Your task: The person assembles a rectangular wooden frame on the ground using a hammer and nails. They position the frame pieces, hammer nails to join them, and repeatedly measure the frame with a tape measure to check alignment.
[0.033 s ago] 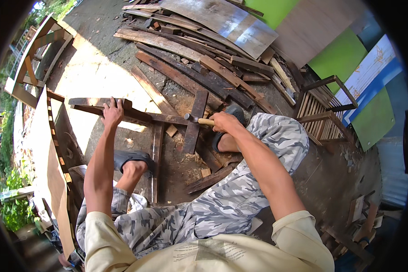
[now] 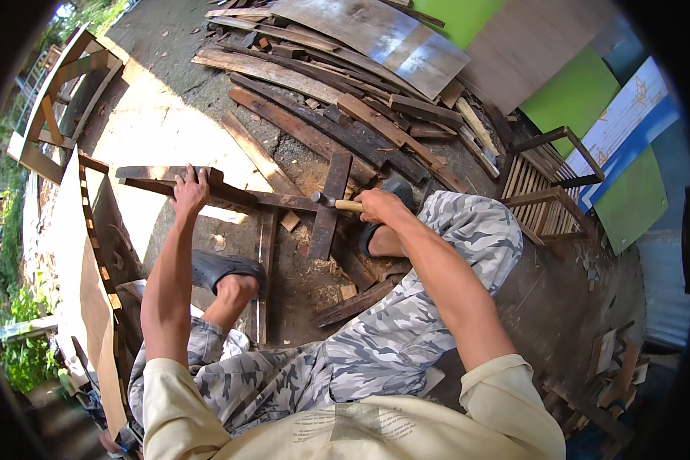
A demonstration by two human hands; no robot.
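My right hand (image 2: 381, 207) is closed round the pale wooden handle of a hammer (image 2: 348, 205). The hammer's metal head lies over a short dark crosspiece (image 2: 335, 180) of a wooden frame. Toward the left, the frame's thick end board (image 2: 142, 175) is held by my left hand (image 2: 189, 189), its fingers over the top edge. A narrow rail (image 2: 287, 200) joins the board to the crosspiece, and a long leg-like piece (image 2: 267, 264) runs from it toward me. My left shoe (image 2: 226, 270) is beside that leg; the right one is partly hidden behind my right hand.
Planks (image 2: 307, 126) lie piled ahead, with a large sheet (image 2: 376, 34) on top. A slatted wooden piece (image 2: 540, 195) stands at right by leaning panels. At left is a curved panel (image 2: 92, 284). Offcuts and wood shavings (image 2: 326, 280) litter the floor.
My left foot has shifted slightly to the right, toward the frame's leg. Both hands, the hammer and the wooden frame look the same.
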